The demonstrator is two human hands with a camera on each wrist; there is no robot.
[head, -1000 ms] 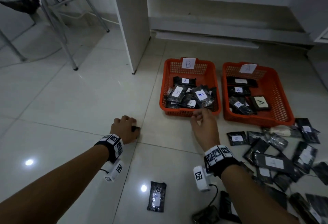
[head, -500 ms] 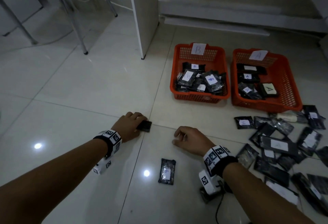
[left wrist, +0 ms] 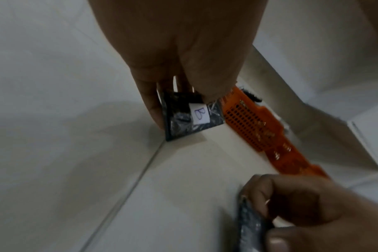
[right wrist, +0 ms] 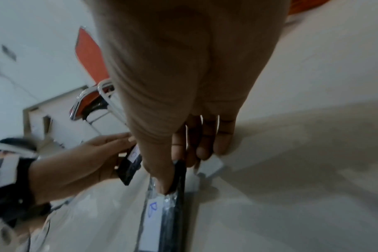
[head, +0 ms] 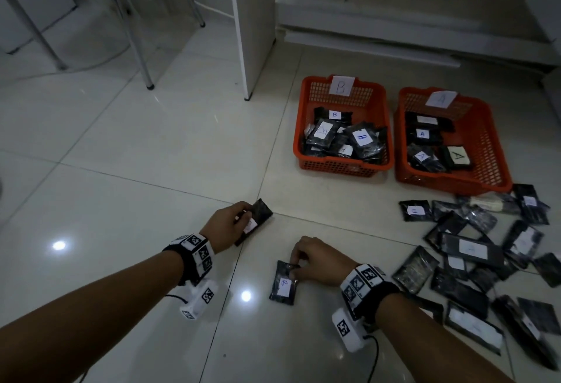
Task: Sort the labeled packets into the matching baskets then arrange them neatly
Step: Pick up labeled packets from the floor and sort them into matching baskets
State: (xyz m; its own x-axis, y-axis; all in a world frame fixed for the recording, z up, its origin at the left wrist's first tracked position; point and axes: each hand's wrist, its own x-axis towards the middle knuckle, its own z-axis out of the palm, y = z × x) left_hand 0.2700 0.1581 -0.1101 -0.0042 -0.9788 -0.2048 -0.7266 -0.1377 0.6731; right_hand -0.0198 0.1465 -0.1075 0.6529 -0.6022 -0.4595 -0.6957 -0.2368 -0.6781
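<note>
Shiny plastic packets are slippery — left hand [head: 226, 226] pinches one B packet [left wrist: 189, 116] just off the floor, right hand [head: 315, 261] pinches another [head: 283, 284] lying flat. Thin grips could slip before basket B [head: 343, 167].

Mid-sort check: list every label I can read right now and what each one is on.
"B": paper tag on left orange basket.
"A": faint tag on right orange basket.
"B": sticker on black packet in left hand.
"B": sticker on black floor packet under right hand.
"B" stickers on packets in the left basket, "A" in the right.
Floor pile stickers: blurred.
</note>
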